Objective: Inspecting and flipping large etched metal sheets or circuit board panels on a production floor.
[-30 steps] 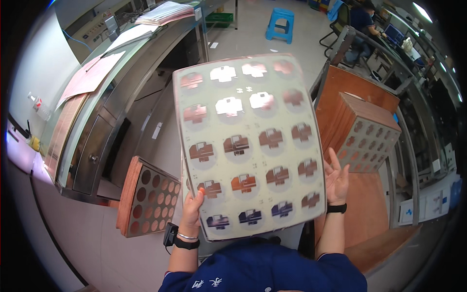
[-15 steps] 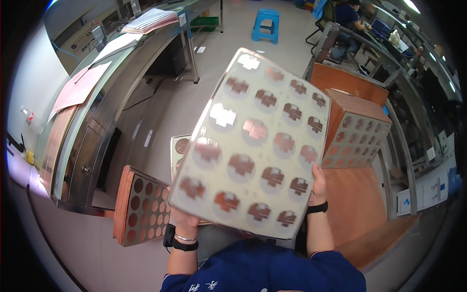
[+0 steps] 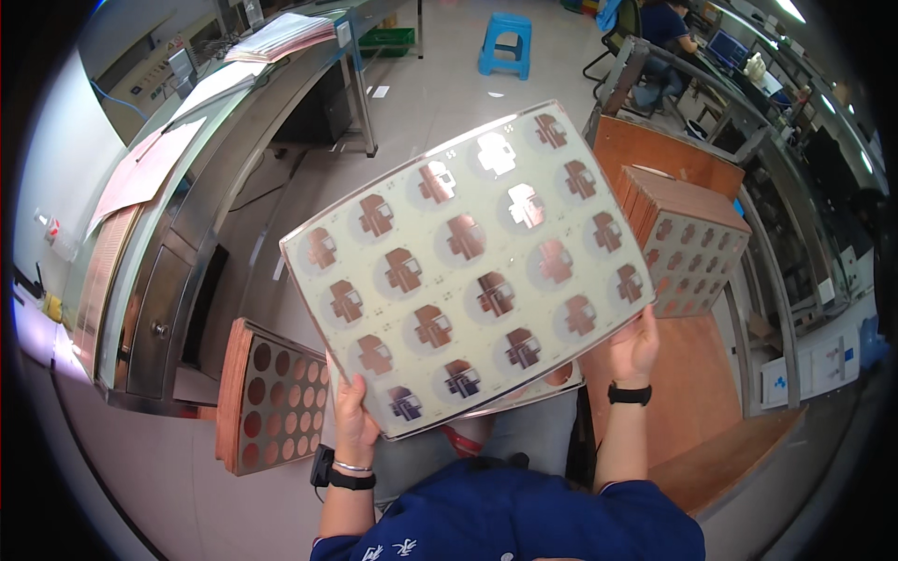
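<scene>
A pale grey-green circuit board panel (image 3: 510, 254), with rows of notched copper shapes in round patches, is held up before me, tilted with its right side higher. My left hand (image 3: 354, 413) grips its lower left edge, thumb on the face. My right hand (image 3: 636, 344) holds its lower right corner, the fingers partly hidden behind it. Under the panel, near my lap, the edge of another panel (image 3: 535, 391) with round copper spots shows; most of it is covered.
To the left, a stack of panels with copper discs (image 3: 245, 393) leans upright on the floor. A stack of panels (image 3: 694, 201) stands on an orange-brown board (image 3: 697, 374) in a metal frame at right. A workbench (image 3: 159, 299) runs along the left; a blue stool (image 3: 506, 47) stands ahead. Another person sits far right.
The panel has been turned clockwise from a tall slant to a wider one. My right hand has moved slightly right, and the panel beneath now shows along the lower right edge.
</scene>
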A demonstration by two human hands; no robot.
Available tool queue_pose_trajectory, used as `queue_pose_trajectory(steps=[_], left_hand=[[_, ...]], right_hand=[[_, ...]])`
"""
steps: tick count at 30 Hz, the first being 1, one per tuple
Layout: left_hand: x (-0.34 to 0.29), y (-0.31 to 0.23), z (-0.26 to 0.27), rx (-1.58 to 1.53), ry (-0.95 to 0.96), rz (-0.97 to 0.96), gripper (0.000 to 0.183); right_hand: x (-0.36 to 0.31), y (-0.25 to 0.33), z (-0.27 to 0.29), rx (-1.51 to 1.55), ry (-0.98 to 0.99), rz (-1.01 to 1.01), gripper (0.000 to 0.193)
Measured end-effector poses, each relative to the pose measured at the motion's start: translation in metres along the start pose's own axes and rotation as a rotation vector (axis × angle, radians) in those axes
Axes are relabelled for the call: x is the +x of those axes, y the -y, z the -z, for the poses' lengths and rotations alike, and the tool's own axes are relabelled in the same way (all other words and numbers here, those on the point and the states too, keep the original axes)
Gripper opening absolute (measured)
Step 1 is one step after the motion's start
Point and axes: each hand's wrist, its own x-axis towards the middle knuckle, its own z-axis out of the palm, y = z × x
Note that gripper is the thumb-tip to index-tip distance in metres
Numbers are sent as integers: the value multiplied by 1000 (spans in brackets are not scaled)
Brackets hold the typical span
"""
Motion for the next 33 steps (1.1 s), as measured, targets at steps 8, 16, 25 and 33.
queue_pose_trajectory(steps=[8,16,25,33], left_hand=[[3,-15,22,93,-192,-3,42],[6,-18,35,163,-259,-47,46],[-3,-51,58,339,-239,-83,40],[-2,-59,49,398,-121,-379,22]], right_hand=[[-8,9,5,-234,87,86,50],[-1,9,-2,-378,68,45,50],[0,26,-1,-950,199,-38,44],[-4,23,-8,-810,233,82,36]])
